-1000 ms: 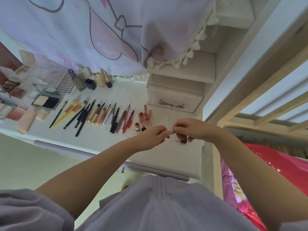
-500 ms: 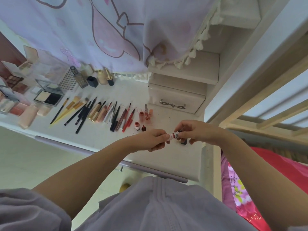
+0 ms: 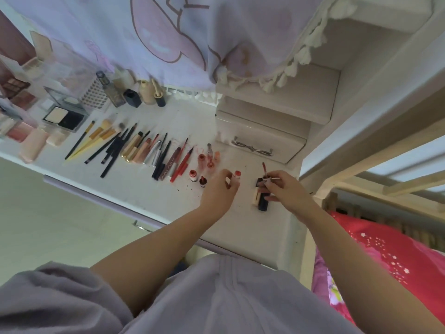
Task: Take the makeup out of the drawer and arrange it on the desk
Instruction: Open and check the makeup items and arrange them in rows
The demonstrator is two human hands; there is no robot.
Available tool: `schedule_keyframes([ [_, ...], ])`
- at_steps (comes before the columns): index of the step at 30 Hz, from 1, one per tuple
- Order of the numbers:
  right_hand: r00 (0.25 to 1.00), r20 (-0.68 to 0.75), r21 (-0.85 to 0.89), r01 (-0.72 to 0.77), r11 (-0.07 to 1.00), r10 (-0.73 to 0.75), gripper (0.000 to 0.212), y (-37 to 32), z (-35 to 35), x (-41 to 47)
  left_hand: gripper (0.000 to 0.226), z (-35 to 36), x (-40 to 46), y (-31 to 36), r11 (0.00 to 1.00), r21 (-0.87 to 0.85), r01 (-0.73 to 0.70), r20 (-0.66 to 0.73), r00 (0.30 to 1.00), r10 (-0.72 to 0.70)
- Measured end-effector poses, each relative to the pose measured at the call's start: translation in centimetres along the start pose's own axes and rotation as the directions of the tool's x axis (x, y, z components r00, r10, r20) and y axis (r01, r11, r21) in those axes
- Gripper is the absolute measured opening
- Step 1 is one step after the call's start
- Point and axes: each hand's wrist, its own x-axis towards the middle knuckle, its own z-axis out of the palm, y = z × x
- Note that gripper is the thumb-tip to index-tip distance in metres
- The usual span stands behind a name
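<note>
My left hand (image 3: 220,190) grips a small red lip-gloss tube (image 3: 237,175) just above the white desk (image 3: 149,189). My right hand (image 3: 285,189) pinches the tube's cap, and its red-tipped wand (image 3: 264,167) points up, apart from the tube. Under my right fingers a dark tube (image 3: 263,201) and a cream one lie on the desk. A row of brushes and pencils (image 3: 134,148) and small red bottles (image 3: 197,178) lies to the left. The small white drawer (image 3: 261,141) at the back is shut.
Powder compacts and palettes (image 3: 63,116) and bottles (image 3: 134,97) fill the desk's far left. A lilac curtain (image 3: 168,32) hangs over the back. White shelves (image 3: 284,90) rise above the drawer. A red bedspread (image 3: 390,256) lies to the right of the desk.
My hands, joined on the capped tube before, have pulled apart. The cap with its wand came off in my right hand, and my left hand moved left with the tube.
</note>
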Motion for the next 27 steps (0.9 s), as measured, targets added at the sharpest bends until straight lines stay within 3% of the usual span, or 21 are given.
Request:
schedule_keyframes([
  [6,0.947,-0.093,-0.439,0.239,0.866,-0.309,0.020,0.8,2.1,3.8,0.014,2.2,2.0,0.5,0.982,-0.179,0.067,-0.139,0.986,-0.092],
  [11,0.920,-0.089,-0.664,0.232,0.711,-0.383,0.018,0.8,3.4,7.1,0.008,3.1,4.3,1.2,0.989,-0.106,0.100,-0.215,0.969,-0.121],
  [16,0.922,-0.067,-0.771,0.195,0.606,-0.382,0.016,1.4,3.7,8.0,0.009,3.8,5.2,0.1,0.990,-0.023,0.138,-0.230,0.963,-0.140],
  [21,0.951,-0.019,-0.717,0.203,0.667,-0.310,0.042,1.1,2.6,7.1,0.024,3.9,4.3,-0.4,0.989,-0.044,0.143,-0.217,0.965,-0.149],
  [27,0.953,0.001,-0.797,0.183,0.576,-0.302,0.030,1.3,-0.5,5.6,0.019,4.0,-0.8,-1.0,0.994,0.032,0.104,-0.046,0.994,-0.103],
])
